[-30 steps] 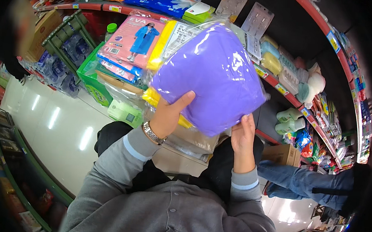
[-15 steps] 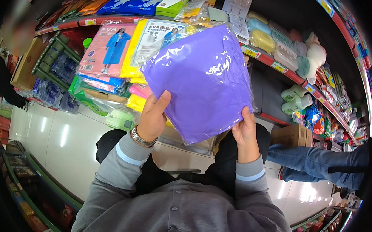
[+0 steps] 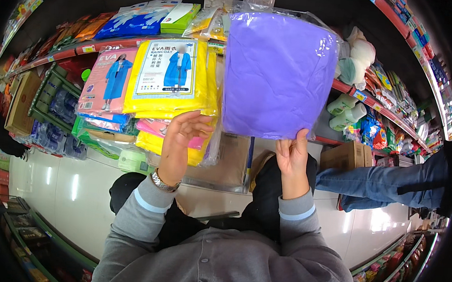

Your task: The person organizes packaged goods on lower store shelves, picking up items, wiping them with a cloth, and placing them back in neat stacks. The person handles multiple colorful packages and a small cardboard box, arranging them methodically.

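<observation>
My right hand (image 3: pixel 293 159) pinches the lower edge of a purple packet (image 3: pixel 277 76), a flat, folded purple sheet in a clear bag held up in front of the shelf. My left hand (image 3: pixel 184 138) has its fingers stretched out and holds nothing. It is just below a yellow raincoat packet (image 3: pixel 197 99) with a white printed card; whether it touches the packet I cannot tell. A pink raincoat packet (image 3: pixel 105 85) lies to the left of the yellow one. More pink and yellow packets (image 3: pixel 171 142) are stacked beneath them.
Blue glove packets (image 3: pixel 137 22) and a green box (image 3: pixel 180 18) lie on the shelf behind. White-green bottles (image 3: pixel 348 117) and a cardboard box (image 3: pixel 346 155) are to the right, near another person's jeans (image 3: pixel 385 189). A green crate (image 3: pixel 54 89) is at left.
The purple packet has moved to the right and turned upright. My left hand has let go of it and opened, and the yellow raincoat packet's card is now uncovered.
</observation>
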A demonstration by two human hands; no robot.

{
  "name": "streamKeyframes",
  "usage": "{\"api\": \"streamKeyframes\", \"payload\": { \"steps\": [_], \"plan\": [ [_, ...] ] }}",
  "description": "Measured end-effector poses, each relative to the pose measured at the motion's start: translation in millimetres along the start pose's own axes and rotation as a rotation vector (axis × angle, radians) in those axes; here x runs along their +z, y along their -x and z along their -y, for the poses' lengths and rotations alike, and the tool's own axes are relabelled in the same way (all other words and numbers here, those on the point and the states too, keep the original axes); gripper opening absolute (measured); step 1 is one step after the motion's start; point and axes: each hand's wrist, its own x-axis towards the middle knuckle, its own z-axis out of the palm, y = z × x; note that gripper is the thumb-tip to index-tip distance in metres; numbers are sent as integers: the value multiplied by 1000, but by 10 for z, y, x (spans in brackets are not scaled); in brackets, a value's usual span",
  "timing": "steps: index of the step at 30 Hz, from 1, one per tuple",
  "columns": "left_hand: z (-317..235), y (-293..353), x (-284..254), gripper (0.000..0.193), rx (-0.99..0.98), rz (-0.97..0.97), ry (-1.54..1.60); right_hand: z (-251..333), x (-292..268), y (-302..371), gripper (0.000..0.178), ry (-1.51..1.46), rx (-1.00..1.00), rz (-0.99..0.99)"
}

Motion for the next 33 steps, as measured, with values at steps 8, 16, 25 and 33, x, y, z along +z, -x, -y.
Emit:
{"api": "streamKeyframes", "payload": {
  "steps": [8,16,25,33],
  "plan": [
    [-6,133,191,78,3,170,21,-132,571,102,38,1342,-773,49],
    [83,118,163,40,-76,-338,283,-415,579,225,46,1641,-698,284],
    [-240,-47,-21,33,-162,-309,507,-314,636,194,55,158,93,-69],
    [-278,-23,-17,35,-199,-335,409,-466,576,277,32,385,192,-185]
  ]
}}
